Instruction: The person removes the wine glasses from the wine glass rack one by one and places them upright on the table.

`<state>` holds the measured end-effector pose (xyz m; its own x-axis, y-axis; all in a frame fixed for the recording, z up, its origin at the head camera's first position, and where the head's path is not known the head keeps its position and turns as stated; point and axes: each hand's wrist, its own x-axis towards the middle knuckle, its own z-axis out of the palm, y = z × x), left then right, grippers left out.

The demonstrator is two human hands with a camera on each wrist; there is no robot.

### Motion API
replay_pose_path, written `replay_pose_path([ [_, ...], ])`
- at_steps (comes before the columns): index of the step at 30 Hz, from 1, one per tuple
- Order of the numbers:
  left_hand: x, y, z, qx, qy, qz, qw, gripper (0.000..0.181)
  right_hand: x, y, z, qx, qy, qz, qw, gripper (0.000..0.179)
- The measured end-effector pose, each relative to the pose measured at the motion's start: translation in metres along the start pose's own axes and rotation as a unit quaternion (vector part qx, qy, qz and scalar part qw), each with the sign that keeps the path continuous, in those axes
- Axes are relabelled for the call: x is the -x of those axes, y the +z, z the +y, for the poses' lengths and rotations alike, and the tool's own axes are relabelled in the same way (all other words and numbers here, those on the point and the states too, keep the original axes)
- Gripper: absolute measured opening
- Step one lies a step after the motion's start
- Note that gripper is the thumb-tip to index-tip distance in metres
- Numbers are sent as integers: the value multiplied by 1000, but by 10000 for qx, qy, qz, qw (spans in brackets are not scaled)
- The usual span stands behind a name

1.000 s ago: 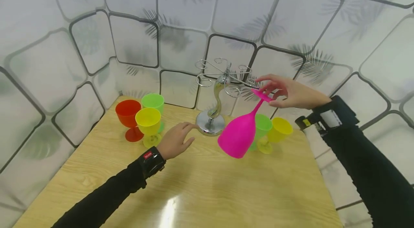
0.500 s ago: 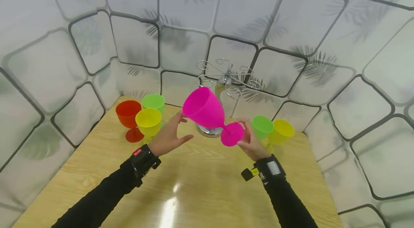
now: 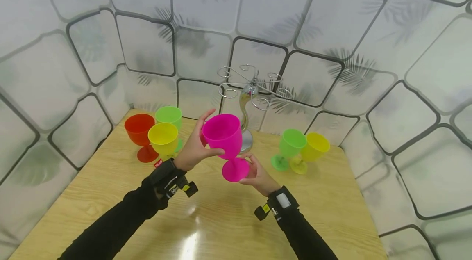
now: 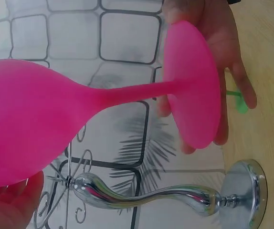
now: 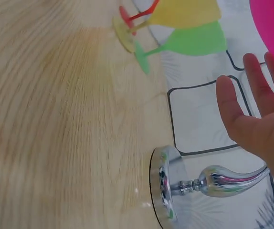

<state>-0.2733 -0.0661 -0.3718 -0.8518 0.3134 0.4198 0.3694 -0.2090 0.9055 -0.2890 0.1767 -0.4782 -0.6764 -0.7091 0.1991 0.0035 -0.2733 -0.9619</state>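
Note:
Both hands hold a bright pink plastic goblet point(image 3: 223, 135) upright, slightly tilted, above the table in the head view. My left hand point(image 3: 193, 150) grips the bowl from the left, its thumb across the front and other fingers behind. At the round foot, my right hand point(image 3: 261, 176) pinches the edge from the right. The left wrist view shows the goblet's stem and foot, with the right hand point(image 4: 218, 43) at the disc. Just behind stands a chrome rack point(image 3: 243, 108) with a curved stem, round base and several wire loops, all bare.
At the left, a red goblet point(image 3: 140, 129), a yellow goblet point(image 3: 163, 139) and a green goblet point(image 3: 168, 116) stand close together. Another green goblet point(image 3: 293, 143) and yellow goblet point(image 3: 315, 147) stand at the right. Patterned curtain point(image 3: 206, 51) surrounds the wooden table point(image 3: 221, 227).
The right hand has brought the pink goblet left and down from the rack's right side, turning it from bowl-down to bowl-up. The left hand has taken hold of the bowl.

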Motion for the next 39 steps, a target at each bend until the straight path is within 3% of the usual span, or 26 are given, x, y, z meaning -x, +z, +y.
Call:
replay_pose_path([
  [4, 0, 2, -3, -519, -57, -36, 9986, 95, -4, 3, -7, 867, 243, 224, 9957, 76],
  [9, 4, 6, -10, -1243, -142, -89, 9921, 85, -14, 13, -31, 1830, -448, 756, 9792, 92],
  [13, 6, 10, -20, -1575, -308, -189, 9869, 85, -22, 26, -48, 2019, -827, 1010, 9707, 94],
  [19, 8, 15, -31, -1319, -454, -504, 9889, 86, -24, 35, -54, 2053, -779, 916, 9713, 91],
  [24, 9, 18, -37, -1124, -630, -870, 9878, 89, -18, 32, -49, 2052, -691, 1035, 9708, 84],
  [28, 12, 20, -46, -1387, -562, -1156, 9820, 92, -2, 28, -45, 2168, -747, 1546, 9610, 84],
  [31, 16, 19, -51, -1580, -506, -1190, 9789, 92, 20, 18, -46, 2254, -880, 2178, 9455, 82],
  [34, 21, 16, -55, -1619, -466, -1085, 9797, 89, 48, 1, -48, 2343, -997, 2905, 9224, 80],
  [39, 29, 8, -60, -1811, -428, -909, 9783, 80, 90, -33, -51, 2601, -690, 4352, 8592, 78],
])
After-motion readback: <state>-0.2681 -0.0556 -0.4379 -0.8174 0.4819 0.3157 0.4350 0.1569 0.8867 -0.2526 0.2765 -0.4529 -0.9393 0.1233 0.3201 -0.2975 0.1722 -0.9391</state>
